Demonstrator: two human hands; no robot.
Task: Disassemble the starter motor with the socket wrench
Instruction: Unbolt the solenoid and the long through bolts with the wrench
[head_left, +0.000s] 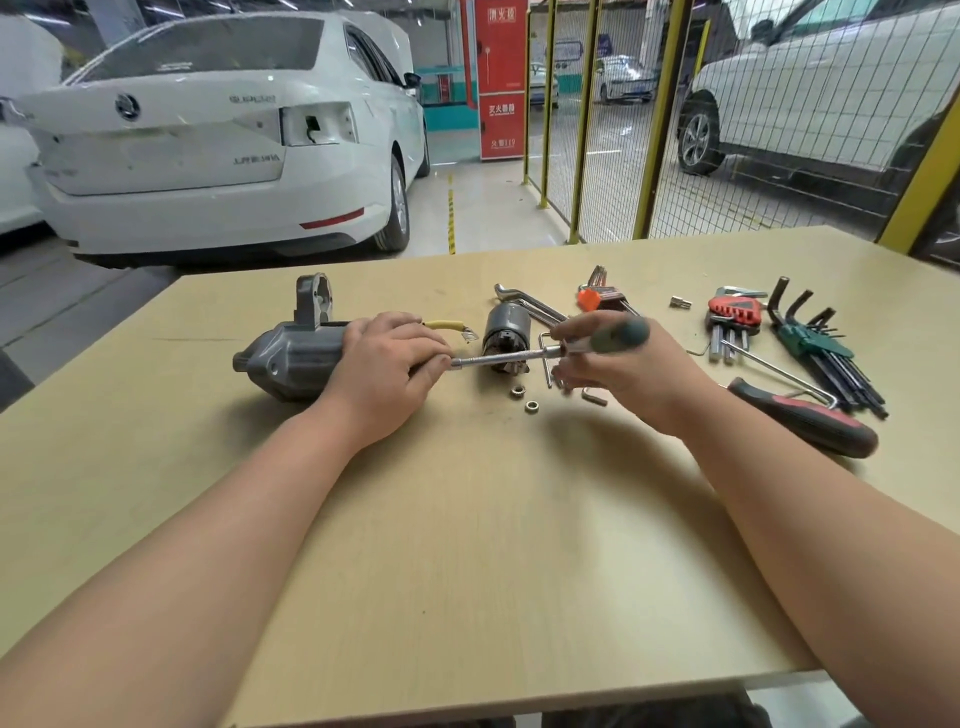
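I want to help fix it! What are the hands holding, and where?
Left hand steadies the starter motor at its end; right hand holds the socket wrench by its green handle.

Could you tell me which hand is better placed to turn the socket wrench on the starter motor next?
Right. The right hand already grips the socket wrench by its green handle, while the left hand steadies the starter motor.

Starter motor (291, 358): grey cast-metal housing lying on its side on the table, nose end to the left, mounting lug raised at the rear, a yellow-sleeved lead (447, 326) with a ring terminal projecting to the right. Separated grey cylindrical part (506, 325): just right of the housing, on the table. Socket wrench (519, 357): slim chrome shaft, horizontal, dark green handle blurred at right, tip toward the housing.
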